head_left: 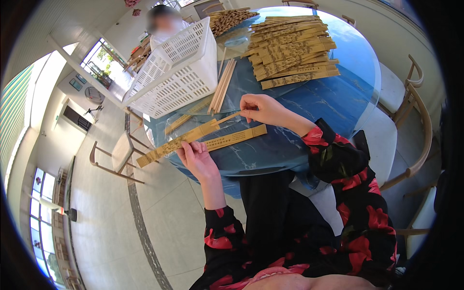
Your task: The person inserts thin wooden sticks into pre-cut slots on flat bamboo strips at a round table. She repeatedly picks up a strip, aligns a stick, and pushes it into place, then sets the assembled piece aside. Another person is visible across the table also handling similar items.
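Note:
My left hand pinches a long tan printed paper chopstick sleeve, which slants up to the right over the table's near edge. From the sleeve's upper end sticks out a pair of pale wooden chopsticks, partly inside it. The fingertips of my right hand are closed on the outer ends of these chopsticks. Just beyond my left fingers, another printed sleeve lies flat on the table. Several loose chopsticks rest side by side between the basket and my right hand.
A white slotted plastic basket stands at the left of the round blue marbled table. Beyond my right hand lies a large pile of sleeves; a heap of chopsticks sits farther back. Wooden chairs surround the table, and a person is behind the basket.

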The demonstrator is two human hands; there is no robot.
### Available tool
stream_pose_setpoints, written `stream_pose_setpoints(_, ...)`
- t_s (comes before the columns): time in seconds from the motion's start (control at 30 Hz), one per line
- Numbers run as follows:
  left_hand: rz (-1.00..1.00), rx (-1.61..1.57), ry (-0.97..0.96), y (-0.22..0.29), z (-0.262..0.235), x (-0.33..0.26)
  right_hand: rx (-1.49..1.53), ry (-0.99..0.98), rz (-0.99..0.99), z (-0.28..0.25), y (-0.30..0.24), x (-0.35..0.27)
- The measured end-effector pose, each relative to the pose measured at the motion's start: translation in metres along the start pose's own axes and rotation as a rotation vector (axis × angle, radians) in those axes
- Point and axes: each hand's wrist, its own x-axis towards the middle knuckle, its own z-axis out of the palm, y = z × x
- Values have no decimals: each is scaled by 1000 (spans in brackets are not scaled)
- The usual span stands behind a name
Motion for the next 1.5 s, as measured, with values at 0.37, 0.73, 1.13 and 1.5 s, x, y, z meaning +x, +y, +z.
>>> stream_pose_setpoints(0.37, -16, 37, -53, 0, 0, -2, 72, -56, 132, 1, 8, 4)
stream_pose_setpoints(0.73, -37, 62, -91, 0, 2, -3, 104, 20, 39, 6, 9, 3)
stream_pose_setpoints(1.13, -229, 204, -261, -2, 8, -5, 260, -188, 101, 10, -2, -1)
stream_pose_setpoints(1.5, -276, 86, -302, 1, 4, -2, 394, -359, 158, 4, -5, -5)
